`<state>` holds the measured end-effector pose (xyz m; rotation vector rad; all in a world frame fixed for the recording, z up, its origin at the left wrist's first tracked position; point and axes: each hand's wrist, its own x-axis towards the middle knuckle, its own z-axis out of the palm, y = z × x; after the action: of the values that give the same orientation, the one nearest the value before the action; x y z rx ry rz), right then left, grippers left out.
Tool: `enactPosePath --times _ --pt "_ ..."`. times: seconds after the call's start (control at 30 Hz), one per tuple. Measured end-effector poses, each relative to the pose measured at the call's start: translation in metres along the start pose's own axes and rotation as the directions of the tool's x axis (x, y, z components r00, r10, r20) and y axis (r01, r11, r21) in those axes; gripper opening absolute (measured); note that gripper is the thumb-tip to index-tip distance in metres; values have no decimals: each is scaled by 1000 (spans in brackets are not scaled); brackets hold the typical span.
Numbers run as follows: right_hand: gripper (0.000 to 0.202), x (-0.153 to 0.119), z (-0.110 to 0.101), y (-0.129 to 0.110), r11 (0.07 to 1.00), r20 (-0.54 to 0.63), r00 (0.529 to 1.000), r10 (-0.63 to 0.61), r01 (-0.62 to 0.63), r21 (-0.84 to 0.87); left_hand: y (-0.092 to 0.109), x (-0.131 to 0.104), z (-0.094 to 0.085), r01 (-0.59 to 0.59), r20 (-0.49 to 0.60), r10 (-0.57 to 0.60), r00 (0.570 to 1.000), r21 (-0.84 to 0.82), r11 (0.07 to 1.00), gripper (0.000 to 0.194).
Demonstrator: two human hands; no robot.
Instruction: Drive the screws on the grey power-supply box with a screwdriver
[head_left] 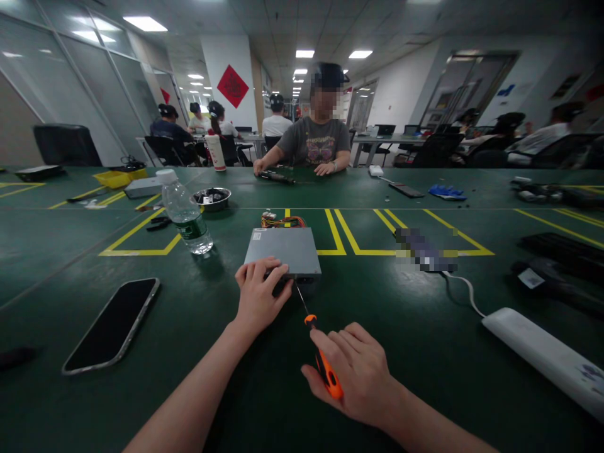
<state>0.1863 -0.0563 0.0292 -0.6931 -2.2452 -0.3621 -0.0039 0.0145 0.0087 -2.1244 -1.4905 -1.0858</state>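
A grey metal power supply unit [287, 245] lies on the green table in front of me, with a bundle of coloured wires [287, 221] coming out of its far side. My left hand [260, 290] rests on its near left corner, fingers over the top and thumb at the front face. In my right hand [353, 371] is a screwdriver [329, 371] with an orange and black handle. Its thin shaft points up and away, and the tip meets the lower front edge of the unit. Whether the tip sits in a screw is too small to tell.
A water bottle [186, 217] and a phone [113, 324] are on the left, a metal bowl [213, 199] behind. At right lie a white power strip [542, 355] and a blurred device [425, 250] on a cable. A person [309, 138] sits opposite, one hand on a dark tool.
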Motion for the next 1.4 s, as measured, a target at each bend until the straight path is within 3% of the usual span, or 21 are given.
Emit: enactPosePath --times 0.17,0.33,0.47,0.63,0.93,1.13,1.4 --pt "10 -1 2 -2 999 19 999 -46 46 -8 0 -1 0 9 11 -9 1000 -5 1000 21" --pt "15 1 1 -3 998 50 998 -35 38 -42 0 0 0 6 9 -6 1000 -5 1000 21" --pt "31 -2 1 1 1000 16 1000 15 -15 4 0 0 0 1 11 -1 1000 4 1000 22" --pt "12 -3 0 0 1000 11 1000 6 -7 24 0 0 0 5 8 -5 1000 4 1000 21" --pt "24 1 -2 2 999 19 999 33 -33 -7 1 0 0 3 3 -3 1000 11 1000 21" --pt "9 0 -2 -1 1000 3 1000 21 -21 -14 1 1 -1 -4 -2 4 1000 19 1000 20" --pt "24 1 -3 0 998 33 998 57 -58 23 1 0 1 -1 -3 1 1000 12 1000 21"
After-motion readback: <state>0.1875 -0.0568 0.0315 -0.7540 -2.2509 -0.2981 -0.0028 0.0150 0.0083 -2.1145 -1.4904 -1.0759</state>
